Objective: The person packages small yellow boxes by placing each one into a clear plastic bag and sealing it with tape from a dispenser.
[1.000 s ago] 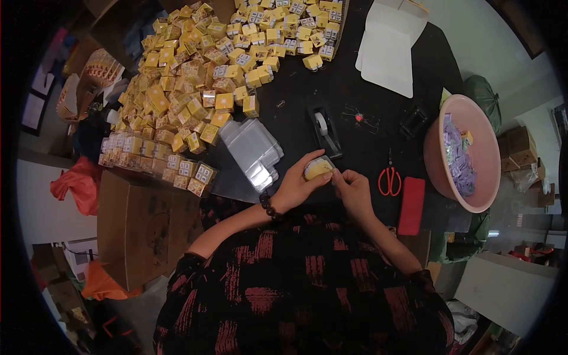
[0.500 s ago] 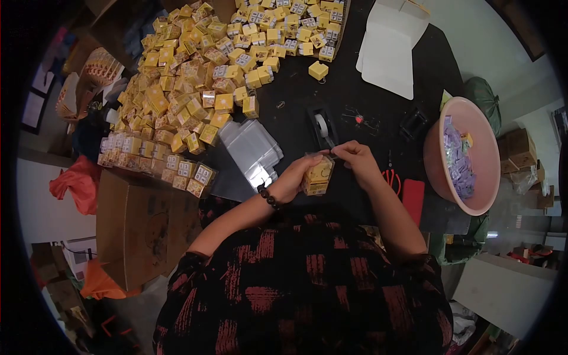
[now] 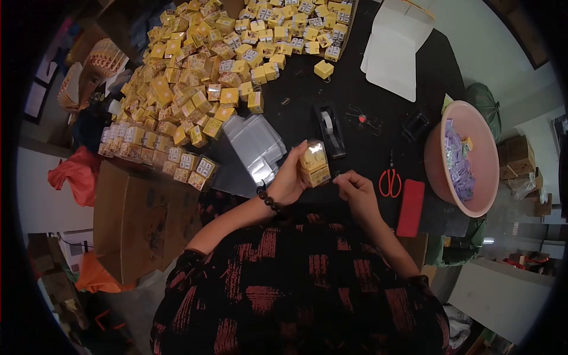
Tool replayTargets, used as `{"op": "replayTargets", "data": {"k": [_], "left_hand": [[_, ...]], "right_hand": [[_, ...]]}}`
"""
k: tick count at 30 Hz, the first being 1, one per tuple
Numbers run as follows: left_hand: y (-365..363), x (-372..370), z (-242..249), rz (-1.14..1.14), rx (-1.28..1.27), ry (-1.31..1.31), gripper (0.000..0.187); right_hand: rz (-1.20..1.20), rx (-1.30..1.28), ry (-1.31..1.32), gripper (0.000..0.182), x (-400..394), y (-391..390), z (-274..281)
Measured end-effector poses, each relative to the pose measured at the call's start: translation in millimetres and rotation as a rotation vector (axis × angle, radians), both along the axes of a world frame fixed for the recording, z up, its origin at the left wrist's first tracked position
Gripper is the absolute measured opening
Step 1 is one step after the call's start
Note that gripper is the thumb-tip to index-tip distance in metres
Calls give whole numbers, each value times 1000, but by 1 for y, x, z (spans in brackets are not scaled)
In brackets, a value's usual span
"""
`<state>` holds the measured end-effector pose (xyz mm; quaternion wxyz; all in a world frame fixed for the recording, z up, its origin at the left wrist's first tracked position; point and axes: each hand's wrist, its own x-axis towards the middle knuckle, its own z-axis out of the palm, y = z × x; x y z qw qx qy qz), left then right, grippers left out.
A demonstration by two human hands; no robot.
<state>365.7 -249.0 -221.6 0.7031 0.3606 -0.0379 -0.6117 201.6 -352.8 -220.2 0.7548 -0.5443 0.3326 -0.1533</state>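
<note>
My left hand (image 3: 288, 180) grips a clear-wrapped pack of small yellow boxes (image 3: 315, 164), tilted above the table's near side. To its right, my right hand (image 3: 357, 190) is closed in a pinch. A short piece of clear tape (image 3: 336, 176) seems to show at its fingertips, apart from the pack. Just beyond the hands stands a black tape dispenser (image 3: 329, 131) with a white roll. Flat clear plastic sleeves (image 3: 253, 145) lie left of the pack.
Yellow boxes (image 3: 177, 83) are heaped at the far left. Red-handled scissors (image 3: 390, 182) and a red case (image 3: 410, 208) lie on the right, near a pink basin (image 3: 435, 160) of purple packets. A white open box (image 3: 390, 65) lies behind; a cardboard carton (image 3: 139, 219) stands left.
My right hand has drawn back from the tape dispenser toward me, still pinching. My left hand has turned the pack and shifted it slightly.
</note>
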Motion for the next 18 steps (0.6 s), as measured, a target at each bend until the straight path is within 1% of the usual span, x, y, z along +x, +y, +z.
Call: {"op": "replayTargets", "data": {"k": [1, 2, 4, 5, 6, 7, 8, 10, 11, 12, 13, 14, 15, 16, 17, 18], "left_hand": [[2, -2, 3, 3, 3, 5, 50], [3, -4, 7, 27, -22, 55, 52], [5, -6, 16, 67, -53, 98, 53], [8, -7, 21, 46, -44, 124, 57], [13, -7, 23, 37, -32, 147, 61], [18, -6, 24, 10, -72, 205, 64], [26, -3, 25, 48, -70, 196, 64], [43, -3, 25, -42, -206, 330, 59], [54, 0, 22, -34, -241, 361, 55], [65, 3, 21, -10, -245, 352, 55], [78, 6, 21, 67, -163, 156, 54], [91, 10, 20, 144, -76, -38, 53], [106, 16, 19, 251, -59, -375, 48], [121, 25, 21, 329, 131, -820, 47], [132, 33, 24, 392, 335, -1259, 48], [138, 41, 26, 499, 538, -1573, 55]], "right_hand": [[63, 49, -31, 20, -1, 7, 6], [67, 48, -29, 20, 1, 12, 10], [118, 31, 87, 20, 7, 20, 16], [139, 29, 81, 20, 8, 21, 13], [127, -76, 39, 18, 7, 22, 7], [120, -177, -8, 17, 9, 24, 3], [157, -171, -20, 17, 13, 26, 2], [206, -757, -33, 19, 20, 29, 2], [228, -755, -46, 19, 26, 31, 5], [358, -989, -140, 15, 35, 32, 8], [484, -1221, -242, 13, 45, 33, 10], [498, -1217, -264, 13, 55, 37, 10], [419, -1204, -258, 15, 65, 40, 10], [339, -1188, -248, 20, 76, 45, 11], [350, -1182, -261, 20, 92, 48, 13], [213, -1195, -197, 27, 115, 50, 16]]}}
